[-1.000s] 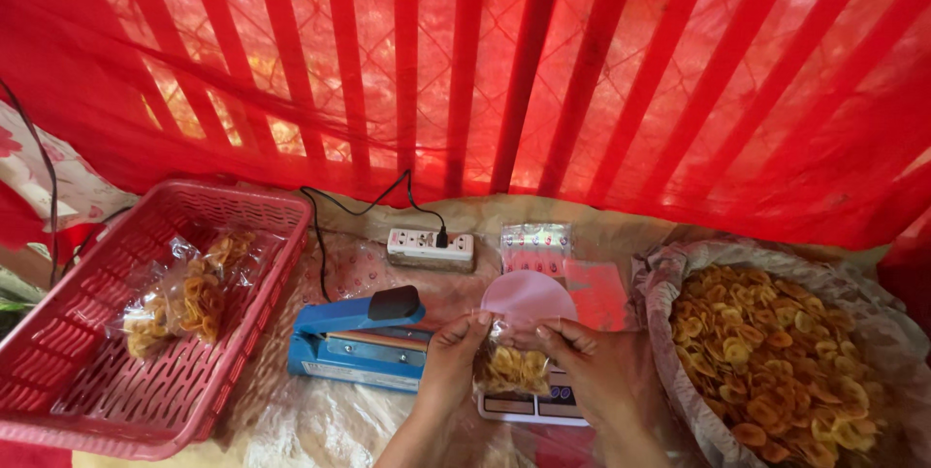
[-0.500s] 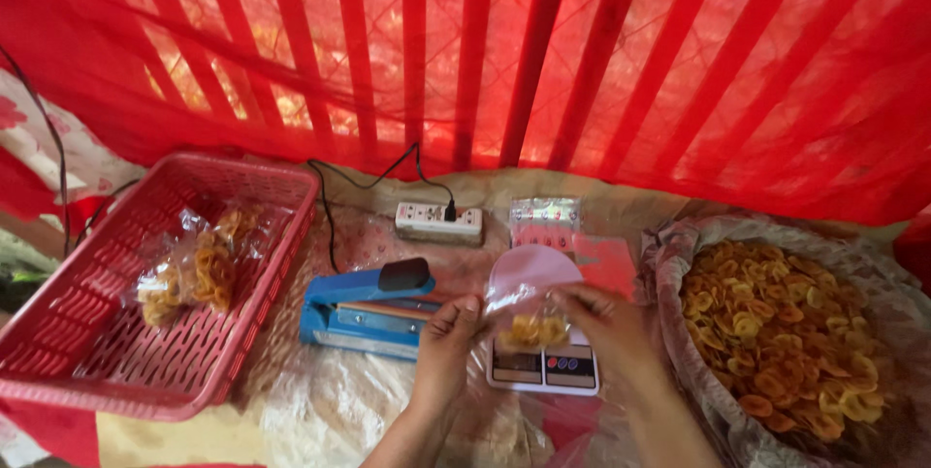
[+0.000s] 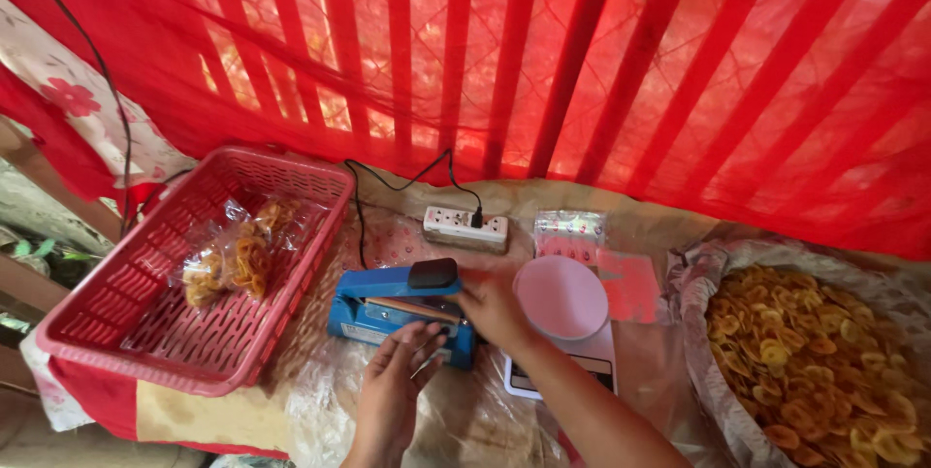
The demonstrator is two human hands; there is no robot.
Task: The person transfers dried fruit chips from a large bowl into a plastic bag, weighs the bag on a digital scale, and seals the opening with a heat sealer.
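Blue heat sealer (image 3: 398, 305) — left hand (image 3: 393, 386) just before its bar, fingers apart; right hand (image 3: 493, 305) beside the handle, grip hidden, cannot tell. Worth laying the bag mouth flat — then pressing evenly.

One blue heat sealer (image 3: 393, 308); one white power strip (image 3: 465, 228); one kitchen scale with a pink round platform (image 3: 561, 296); one red plastic basket (image 3: 194, 279) containing two filled chip bags (image 3: 233, 255); one large open sack of banana chips (image 3: 824, 361); two hands, left hand (image 3: 393, 386) and right hand (image 3: 495, 308).
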